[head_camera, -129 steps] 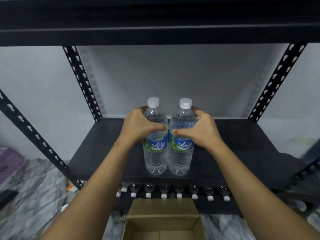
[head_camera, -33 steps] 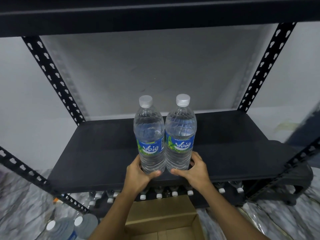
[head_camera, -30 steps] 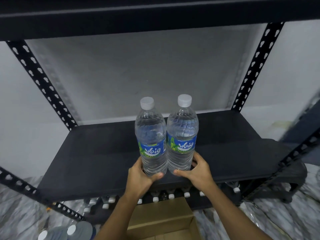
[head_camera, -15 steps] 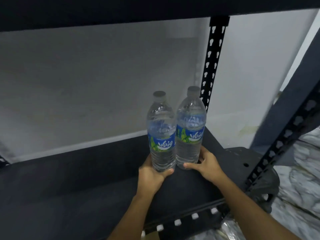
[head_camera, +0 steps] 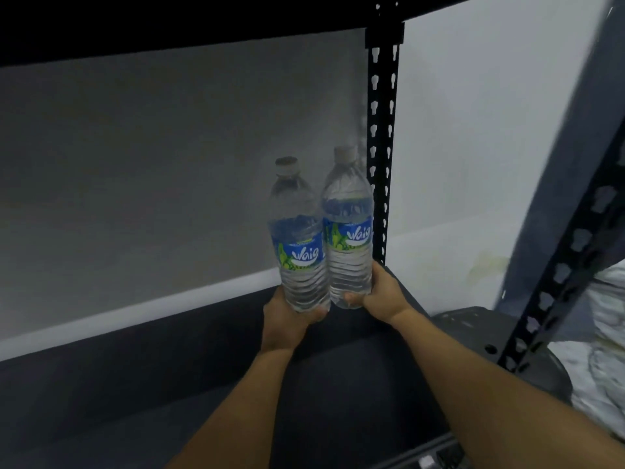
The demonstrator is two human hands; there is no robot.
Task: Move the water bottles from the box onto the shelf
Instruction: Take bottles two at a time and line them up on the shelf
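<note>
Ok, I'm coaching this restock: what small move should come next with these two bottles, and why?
Probably ease both into the back right corner of the shelf and let go. The left hand grips the left bottle and the right hand the right bottle, low down; they stand about upright, side by side, beside the slotted post. Whether their bases rest on the shelf is unclear.

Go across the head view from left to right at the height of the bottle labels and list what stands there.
left water bottle → right water bottle → slotted rear post → slotted front post
</note>
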